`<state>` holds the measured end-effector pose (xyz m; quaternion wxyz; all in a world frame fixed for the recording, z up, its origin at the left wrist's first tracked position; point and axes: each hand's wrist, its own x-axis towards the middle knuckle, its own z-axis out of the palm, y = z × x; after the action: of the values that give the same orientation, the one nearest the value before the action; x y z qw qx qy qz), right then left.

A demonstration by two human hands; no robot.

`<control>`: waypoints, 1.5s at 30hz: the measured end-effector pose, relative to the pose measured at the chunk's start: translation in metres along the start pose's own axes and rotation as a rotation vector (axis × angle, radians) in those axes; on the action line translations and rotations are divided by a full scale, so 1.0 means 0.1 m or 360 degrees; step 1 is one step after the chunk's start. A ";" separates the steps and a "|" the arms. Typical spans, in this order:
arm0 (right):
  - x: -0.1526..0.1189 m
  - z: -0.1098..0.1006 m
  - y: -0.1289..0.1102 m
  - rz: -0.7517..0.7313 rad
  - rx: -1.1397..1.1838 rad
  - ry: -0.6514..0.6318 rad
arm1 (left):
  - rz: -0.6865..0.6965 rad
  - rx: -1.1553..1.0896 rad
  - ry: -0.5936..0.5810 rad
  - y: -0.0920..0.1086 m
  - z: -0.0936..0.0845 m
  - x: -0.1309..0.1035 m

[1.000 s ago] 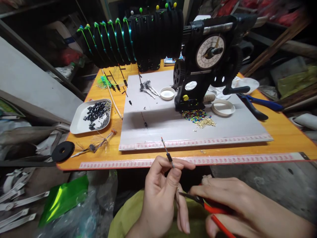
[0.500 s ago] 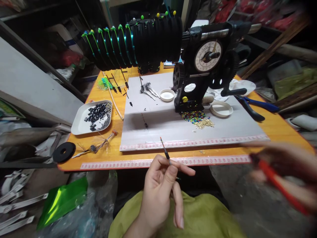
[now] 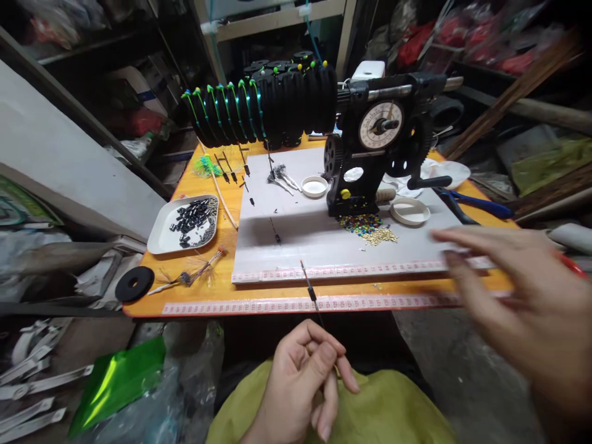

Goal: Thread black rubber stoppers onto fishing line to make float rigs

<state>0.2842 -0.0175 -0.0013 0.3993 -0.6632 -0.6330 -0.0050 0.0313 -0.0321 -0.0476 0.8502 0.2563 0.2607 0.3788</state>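
Observation:
My left hand is low in front of the table edge, thumb and fingers pinched together on a thin wire stem. The stem stands up from the pinch, slightly tilted, with a black sleeve around its middle and an orange tip at its upper end. Over the table's right front corner is my right hand, smeared by motion, with its index finger and thumb stretched out and apart. Part of a red handle shows beyond its knuckles; the rest of that tool is hidden.
A black cranked machine with a dial stands on the grey board. Small coloured beads and gold pieces lie at its base. Left are a white tray of black parts and a black disc. Blue-handled pliers lie right.
The view has shifted. My left hand is lower, and more of the stem shows above its fingers. My right hand has swung inward with fingers extended; the red handle is now mostly hidden behind it.

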 end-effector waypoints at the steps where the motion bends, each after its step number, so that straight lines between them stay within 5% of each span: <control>1: 0.03 0.12 -0.22 -0.0042 0.0122 -0.0159 | 0.0025 0.0016 -0.0007 -0.01 -0.02 -0.01; 2: 0.08 0.24 -0.43 -0.0077 0.0322 -0.0320 | 0.0051 0.0046 -0.0009 -0.02 -0.05 -0.02; 6: 0.32 0.64 -0.96 0.0648 0.1983 -0.1434 | 0.0187 0.0161 -0.0008 -0.05 -0.15 -0.07; 8: 0.38 0.75 -1.05 0.0771 0.2291 -0.1606 | 0.0350 0.0108 -0.0039 -0.09 -0.19 -0.08; 12: 0.36 0.80 -1.09 0.0871 0.2388 -0.1350 | 0.0708 -0.0179 -0.0143 -0.17 -0.20 -0.04; 14: 0.32 0.79 -1.09 0.0907 0.2400 -0.1253 | 0.0706 -0.0161 -0.0132 -0.17 -0.21 -0.02; 16: 0.30 0.77 -1.08 0.0913 0.2387 -0.1248 | 0.0574 0.0152 0.0074 -0.10 -0.22 -0.02; 18: 0.30 0.75 -1.07 0.0901 0.2343 -0.1291 | 0.0506 0.0700 0.0471 0.05 -0.23 -0.04; 20: 0.31 0.74 -1.07 0.0881 0.2271 -0.1332 | 0.0637 0.1149 0.0822 0.23 -0.22 -0.06; 22: 0.31 0.72 -1.07 0.0860 0.2189 -0.1367 | 0.0776 0.1294 0.0918 0.40 -0.17 -0.06; 28: 0.30 0.69 -1.10 0.0844 0.2028 -0.1411 | 0.0888 0.1463 0.0507 0.63 0.00 0.04; 34: 0.31 0.68 -1.06 0.1004 0.2400 -0.1329 | 0.0558 0.1449 0.0147 0.42 -0.11 0.01; 39: 0.25 0.77 -1.03 0.1078 0.2367 -0.1336 | 0.0311 0.1718 0.0112 0.33 -0.26 -0.05; 43: 0.25 0.81 -0.92 0.1004 0.2118 -0.1402 | 0.0278 0.2063 0.0008 0.64 -0.18 -0.05; 45: 0.27 0.79 -0.86 0.0896 0.1909 -0.1381 | 0.0279 0.2147 0.0115 0.88 -0.11 0.01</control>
<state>0.1775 0.0371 0.0033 0.3925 -0.4127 -0.4352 0.6973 -0.0204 0.0220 -0.0005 0.4613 0.7378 0.4463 0.2090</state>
